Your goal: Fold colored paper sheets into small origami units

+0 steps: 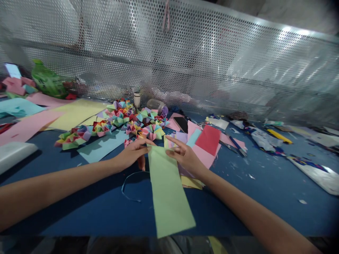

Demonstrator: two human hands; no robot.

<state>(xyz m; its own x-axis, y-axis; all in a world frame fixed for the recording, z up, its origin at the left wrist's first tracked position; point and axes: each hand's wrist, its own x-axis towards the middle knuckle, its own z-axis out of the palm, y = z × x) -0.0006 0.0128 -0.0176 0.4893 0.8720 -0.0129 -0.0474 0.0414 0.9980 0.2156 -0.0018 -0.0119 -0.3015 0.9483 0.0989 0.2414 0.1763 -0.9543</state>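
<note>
My left hand (134, 152) and right hand (187, 158) pinch the far corners of a green paper strip (169, 192) stretching toward the desk's near edge; I expect it light, floppy, easily creased, best held by its edges

"What is the left edge cropping?"
"It's cutting the left arm (60, 183) and the white block (16, 155); the bottom edge is cutting the right arm (251, 208)."
"Is anything hiding?"
"Pink paper (192, 128) is covering part of the phone (180, 123). The string (123, 185) is losing one end by the green sheet (169, 194)."
"What's blurring?"
"Shapes behind the mesh (185, 63). The scraps (302, 201) are looking too small for identifying."
</note>
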